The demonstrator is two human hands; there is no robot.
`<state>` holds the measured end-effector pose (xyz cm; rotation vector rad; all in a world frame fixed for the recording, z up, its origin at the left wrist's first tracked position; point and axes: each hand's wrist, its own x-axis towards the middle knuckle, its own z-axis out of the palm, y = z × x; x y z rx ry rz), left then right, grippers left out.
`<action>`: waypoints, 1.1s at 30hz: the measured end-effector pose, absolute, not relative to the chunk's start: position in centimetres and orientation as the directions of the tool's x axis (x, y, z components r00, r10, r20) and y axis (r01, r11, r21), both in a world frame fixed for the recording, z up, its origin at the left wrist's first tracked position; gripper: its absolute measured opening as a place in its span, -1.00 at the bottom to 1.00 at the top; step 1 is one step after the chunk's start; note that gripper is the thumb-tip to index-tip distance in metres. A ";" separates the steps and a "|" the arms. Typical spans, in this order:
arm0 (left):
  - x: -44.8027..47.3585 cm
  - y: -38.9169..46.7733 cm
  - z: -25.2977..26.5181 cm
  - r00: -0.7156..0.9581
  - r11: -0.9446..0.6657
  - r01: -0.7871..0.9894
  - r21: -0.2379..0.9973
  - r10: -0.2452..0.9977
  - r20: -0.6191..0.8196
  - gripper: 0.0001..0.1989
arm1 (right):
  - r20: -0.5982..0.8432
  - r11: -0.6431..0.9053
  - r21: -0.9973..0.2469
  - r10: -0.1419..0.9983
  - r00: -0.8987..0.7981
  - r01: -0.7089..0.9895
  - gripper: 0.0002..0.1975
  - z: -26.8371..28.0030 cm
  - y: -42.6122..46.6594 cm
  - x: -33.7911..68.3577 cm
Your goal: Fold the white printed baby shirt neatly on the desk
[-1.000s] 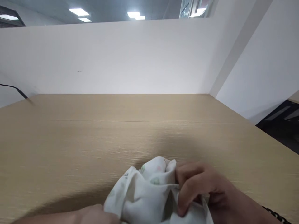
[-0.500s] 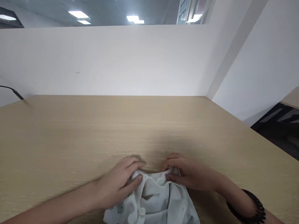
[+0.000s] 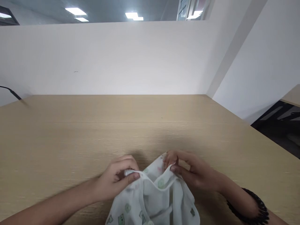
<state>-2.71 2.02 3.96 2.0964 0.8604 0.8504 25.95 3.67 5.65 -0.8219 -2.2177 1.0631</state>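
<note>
While both hands work at the near edge of the bench, the findings are as follows.

Left hand (image 3: pixel 117 179): grip closed, thumb and fingers pinching the left part of the garment's top hem.
Right hand (image 3: pixel 191 172): grip closed likewise, pinching the same hem further right; a dark beaded bracelet (image 3: pixel 256 207) sits on that wrist.
Garment (image 3: pixel 152 200): small white cloth piece with a faint printed pattern of little green animal figures, held up off the surface at the hem, which sags between the two hands; lower part runs out of view at the bottom.
Bench (image 3: pixel 150 134): pale wood-grain top, with a thin seam running across it (beyond the hands).
Partition (image 3: pixel 117 59): plain white panel standing along the far edge, a second one angled along the right side.
Cable (image 3: pixel 10 91): dark, at the far left edge, well apart from the hands.
Obstructions: none seen between the hands and the garment; bench around them is bare wood.
</note>
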 end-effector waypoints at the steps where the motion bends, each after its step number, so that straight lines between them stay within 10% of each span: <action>1: -2.9 2.1 3.8 0.519 -0.491 0.303 0.817 0.804 0.290 -0.65 | 0.208 0.469 -0.834 0.756 -0.621 0.291 -0.80 5.7 3.4 26.0; 6: -4.2 2.8 4.0 0.470 -0.267 0.189 0.945 0.870 0.152 -0.50 | 0.163 0.329 -0.922 0.809 -0.565 0.204 -0.74 6.4 3.1 26.7; 16: -7.5 6.3 5.6 0.822 -0.059 0.240 0.969 0.544 -0.170 -0.64 | -0.245 0.283 -0.814 0.625 -0.741 0.508 -0.61 8.6 5.1 29.1; 25: -10.3 7.9 7.1 0.875 0.010 0.385 0.923 0.314 -0.368 -0.69 | 0.098 0.285 -0.935 0.779 -0.619 0.211 -0.67 8.9 5.2 30.0; 33: -13.0 9.7 7.3 0.750 -0.056 0.438 0.897 0.572 -0.330 -0.66 | -0.149 0.043 -0.932 0.861 -0.486 0.361 -0.63 9.1 7.4 32.5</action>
